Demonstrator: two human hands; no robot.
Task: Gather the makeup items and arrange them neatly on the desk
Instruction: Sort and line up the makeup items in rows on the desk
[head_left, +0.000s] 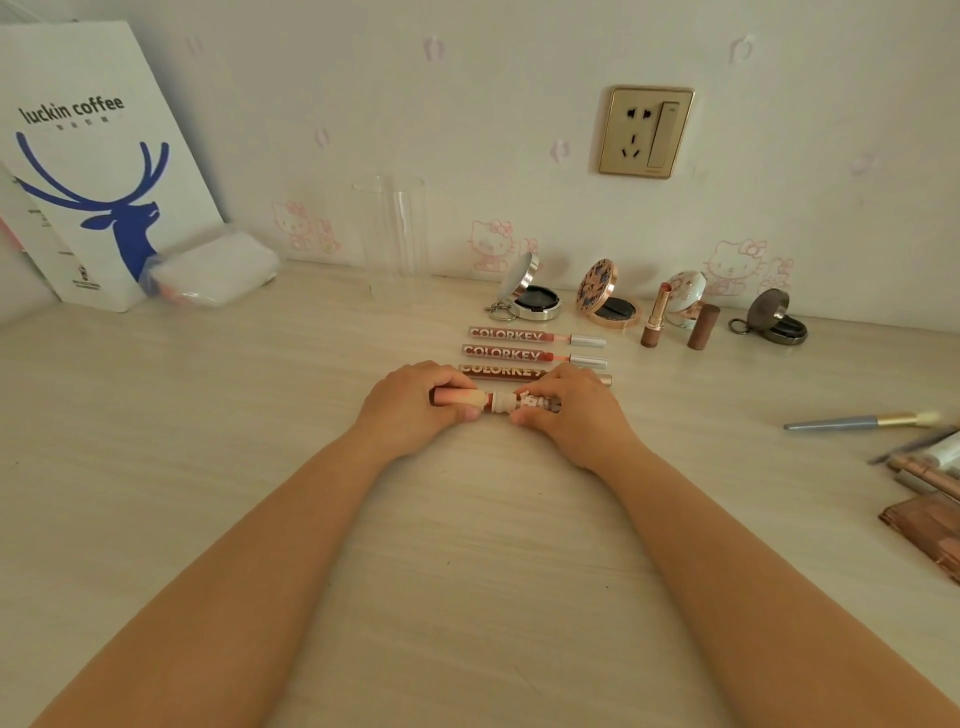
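Note:
My left hand (410, 400) and my right hand (566, 408) both grip a pink and white patterned lip tube (501, 402) that lies crosswise on the desk (260, 467). Just behind it three Colorkey lip glosses (506, 354) lie in a stacked row. Further back stand an open silver compact (530, 293), an open floral compact (605, 299), an uncapped lipstick (655, 317) with its brown cap (703, 327), a round white case (685, 296) and a dark open compact (776, 322).
At the right edge lie a makeup brush (862, 420), several pencils (930, 467) and a brown palette (930, 530). A clear acrylic holder (392, 234) stands by the wall. A coffee paper bag (98, 166) and a white tissue pack (215, 270) sit at back left.

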